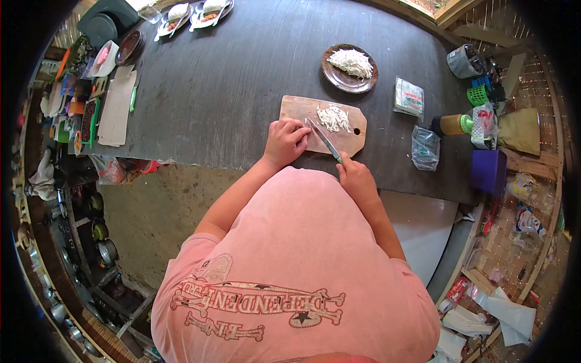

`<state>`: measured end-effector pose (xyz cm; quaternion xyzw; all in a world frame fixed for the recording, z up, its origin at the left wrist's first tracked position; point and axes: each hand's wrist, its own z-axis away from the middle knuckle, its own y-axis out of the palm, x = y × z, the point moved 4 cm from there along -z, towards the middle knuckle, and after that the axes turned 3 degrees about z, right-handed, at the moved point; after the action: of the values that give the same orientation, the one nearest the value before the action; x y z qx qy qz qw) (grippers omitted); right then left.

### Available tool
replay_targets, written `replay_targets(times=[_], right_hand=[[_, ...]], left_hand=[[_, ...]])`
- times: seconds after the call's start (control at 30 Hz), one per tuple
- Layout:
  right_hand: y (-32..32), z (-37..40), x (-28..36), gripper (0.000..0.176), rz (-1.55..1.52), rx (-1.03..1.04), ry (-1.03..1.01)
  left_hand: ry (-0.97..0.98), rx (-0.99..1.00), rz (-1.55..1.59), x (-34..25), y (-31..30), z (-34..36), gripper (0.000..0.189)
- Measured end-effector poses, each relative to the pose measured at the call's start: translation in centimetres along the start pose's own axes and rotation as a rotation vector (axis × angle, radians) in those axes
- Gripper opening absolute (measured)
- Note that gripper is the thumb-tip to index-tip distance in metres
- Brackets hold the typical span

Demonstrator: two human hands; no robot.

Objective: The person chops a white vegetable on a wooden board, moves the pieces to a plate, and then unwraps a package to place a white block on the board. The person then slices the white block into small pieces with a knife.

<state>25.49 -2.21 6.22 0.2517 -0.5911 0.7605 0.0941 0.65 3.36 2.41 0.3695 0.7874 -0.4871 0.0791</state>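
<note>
Head view: you're slicing on the board, with one batch already plated.
Your right hand (357, 178) grips the one knife (322, 139), its blade lying across the single cutting board (296, 109). Your left hand (284, 142) is curled on the board's near left, and whatever it pins is hidden. One small pile of white shreds (334, 118) lies on the board and one larger heap (351, 62) on the single plate (339, 81) beyond it, so the cutting looks well along but unfinished.
</note>
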Motion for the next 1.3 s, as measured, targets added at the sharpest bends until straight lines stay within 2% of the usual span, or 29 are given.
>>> replay_targets(times=[0.3, 0.5, 0.67, 0.7, 0.77, 0.8, 0.87, 1.1, 1.17, 1.23, 1.3], right_hand=[[0.5, -0.6, 0.3, 0.032, 0.122, 0.019, 0.045], [0.3, -0.4, -0.1, 0.032, -0.060, 0.041, 0.074], [-0.8, -0.1, -0.2, 0.034, -0.237, -0.078, 0.058], [-0.7, -0.4, -0.2, 0.034, -0.257, -0.125, 0.079], [0.4, -1.2, 0.5, 0.033, -0.183, -0.035, -0.072], [0.8, -1.6, 0.6, 0.033, -0.193, -0.066, -0.056], [2.1, -2.2, 1.0, 0.034, -0.194, 0.013, -0.063], [2.5, -2.5, -2.0, 0.035, -0.176, -0.086, 0.050], [1.6, -2.2, -3.1, 0.036, -0.154, -0.168, 0.103], [1.7, -2.5, -4.3, 0.038, -0.133, -0.151, 0.151], [1.3, -2.6, -4.5, 0.040, -0.155, -0.207, 0.042]], left_hand=[[-0.003, 0.015, 0.007, -0.2, -0.1, 0.1, 0.020], [-0.038, 0.018, 0.014, 0.2, 0.1, 0.1, 0.025], [-0.129, -0.013, -0.072, 0.2, -0.1, 0.2, 0.035], [-0.076, 0.002, -0.069, 0.4, 0.1, -0.3, 0.035], [-0.150, -0.092, -0.081, 1.2, 0.3, 0.7, 0.042], [-0.154, -0.087, -0.070, 1.3, 0.3, 0.8, 0.045], [-0.127, -0.070, -0.078, 1.1, 0.3, 0.7, 0.044], [-0.100, 0.033, -0.099, 0.9, 0.6, 0.6, 0.041], [-0.116, 0.048, -0.112, 1.0, 0.7, 0.7, 0.040], [-0.092, 0.073, -0.119, 1.1, 1.0, 0.7, 0.040], [-0.080, 0.091, -0.131, 1.1, 1.2, 0.8, 0.040]])
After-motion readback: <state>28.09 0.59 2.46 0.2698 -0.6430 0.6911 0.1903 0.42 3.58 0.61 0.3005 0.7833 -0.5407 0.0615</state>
